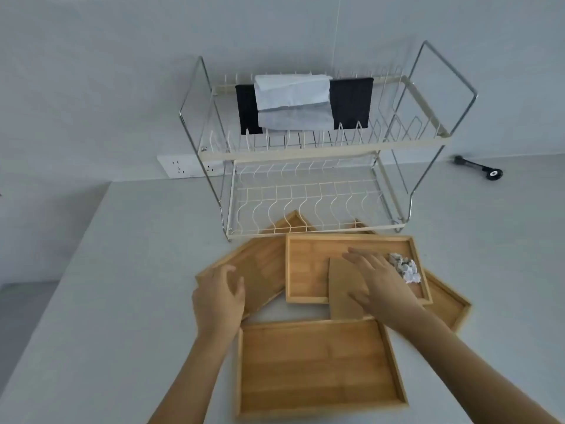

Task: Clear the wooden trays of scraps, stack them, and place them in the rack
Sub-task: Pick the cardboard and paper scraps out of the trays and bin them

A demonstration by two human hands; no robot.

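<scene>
Several wooden trays lie in front of the wire rack (305, 194). The near tray (318, 362) is bare. The middle tray (305, 270) holds crumpled paper scraps (403, 266) at its right end. A brown cardboard piece (342, 289) leans over that tray's front rim. My right hand (376, 276) presses on the cardboard, fingers spread, just left of the scraps. A left tray (263, 264) lies at an angle, and my left hand (220, 295) hovers at its near corner with curled fingers that hold nothing. A right tray (446, 304) sticks out from under the middle one.
The rack has two tiers; its top tier carries black cloths (351, 102) and a white cloth (293, 99), and its lower tier holds nothing. A wall socket (180, 168) sits behind the rack's left leg. A black tool (480, 168) lies on the counter at far right.
</scene>
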